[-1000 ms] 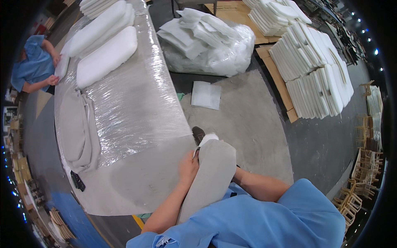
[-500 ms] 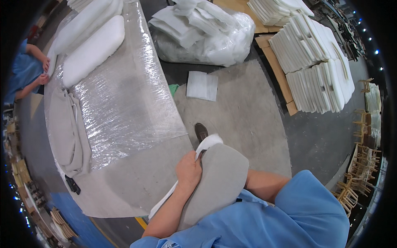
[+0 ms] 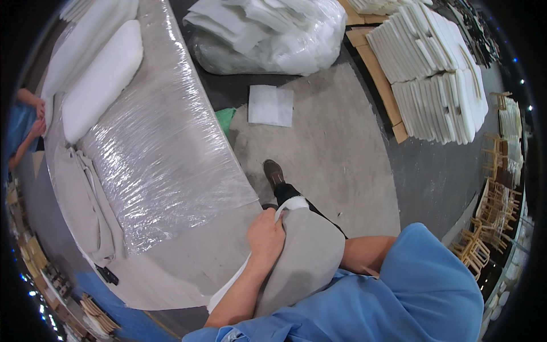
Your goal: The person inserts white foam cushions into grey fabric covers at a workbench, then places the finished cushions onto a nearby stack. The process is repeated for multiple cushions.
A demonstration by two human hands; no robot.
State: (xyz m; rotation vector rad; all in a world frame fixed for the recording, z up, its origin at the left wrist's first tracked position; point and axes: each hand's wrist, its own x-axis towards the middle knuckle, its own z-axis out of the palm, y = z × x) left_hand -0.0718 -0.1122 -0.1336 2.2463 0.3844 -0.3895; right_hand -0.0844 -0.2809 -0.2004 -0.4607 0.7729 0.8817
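Observation:
I hold a grey fabric cushion point(image 3: 305, 256) against my body, just off the near edge of the table. White foam padding point(image 3: 293, 203) sticks out of its upper end. My left hand point(image 3: 265, 238) grips the cushion's left edge near that end, fingers curled over the fabric. My right forearm point(image 3: 364, 255) runs in under the cushion from the right, and the hand itself is hidden behind it. My shoe point(image 3: 274, 172) shows on the floor beyond the cushion.
A long table wrapped in plastic film point(image 3: 165, 154) carries white pillows point(image 3: 102, 80), limp grey covers point(image 3: 85, 205) and a small black object point(image 3: 107, 275). Another person's hands point(image 3: 34, 122) work at its far left. On the floor are a foam square point(image 3: 270, 105), a bag of foam pieces point(image 3: 273, 34) and stacked foam pads point(image 3: 439, 74).
The cushion has turned to show more of its broad grey face. My left hand stays on its edge, and the view has dropped slightly.

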